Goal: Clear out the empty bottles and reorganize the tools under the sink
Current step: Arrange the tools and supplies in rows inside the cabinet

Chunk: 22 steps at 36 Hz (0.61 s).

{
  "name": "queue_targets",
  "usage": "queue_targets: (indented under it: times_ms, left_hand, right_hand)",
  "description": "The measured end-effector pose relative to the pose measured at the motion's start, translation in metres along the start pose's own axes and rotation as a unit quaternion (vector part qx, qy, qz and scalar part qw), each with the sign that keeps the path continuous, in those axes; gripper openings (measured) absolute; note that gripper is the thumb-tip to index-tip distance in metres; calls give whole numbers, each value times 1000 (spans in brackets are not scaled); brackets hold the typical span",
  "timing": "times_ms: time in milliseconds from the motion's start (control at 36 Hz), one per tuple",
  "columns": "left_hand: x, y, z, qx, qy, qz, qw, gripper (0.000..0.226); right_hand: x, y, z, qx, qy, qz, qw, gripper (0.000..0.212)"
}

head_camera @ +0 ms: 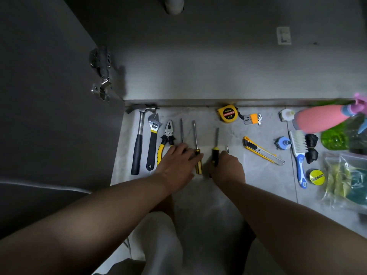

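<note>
Tools rowed on floor (224, 133): hammer (139, 139), wrench (153, 139), pliers (167, 135) beside my left hand (174, 165).
My right hand (228, 167) grips black-yellow screwdriver (215, 153); left lies flat, fingers (193, 155) straight, touching amber screwdriver (198, 165).

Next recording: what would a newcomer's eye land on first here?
The left hand and right hand are down among the screwdrivers, mid-frame. Left of them, hammer, wrench and pliers lie in a neat row; a pink bottle juts in at the right edge.
</note>
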State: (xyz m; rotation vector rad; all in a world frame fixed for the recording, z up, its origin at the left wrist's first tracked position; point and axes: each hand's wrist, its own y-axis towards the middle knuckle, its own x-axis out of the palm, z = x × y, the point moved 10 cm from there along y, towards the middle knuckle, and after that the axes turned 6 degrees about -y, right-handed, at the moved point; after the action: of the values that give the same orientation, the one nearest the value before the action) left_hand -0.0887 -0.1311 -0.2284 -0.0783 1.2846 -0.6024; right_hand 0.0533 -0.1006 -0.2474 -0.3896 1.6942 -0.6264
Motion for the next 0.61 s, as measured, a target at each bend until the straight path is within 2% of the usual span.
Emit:
queue_targets:
  times_ms: [167,333,500,611]
  left_hand:
    - [2,-1,-1,-3,3,6,1000,67]
    - [7,-1,-4,-6,4,5,1000,68]
    - [8,0,-4,-7,-5,8,1000,71]
    - [8,0,-4,-11,-12,13,1000,70]
  right_hand:
    - [-7,6,-24,-47,-7,18,999,31]
    - [-9,6,-24,-55,21,13,998,29]
    - [-13,-11,20,34,49,70,996,28]
    - [15,-17,53,90,48,-23,995,51]
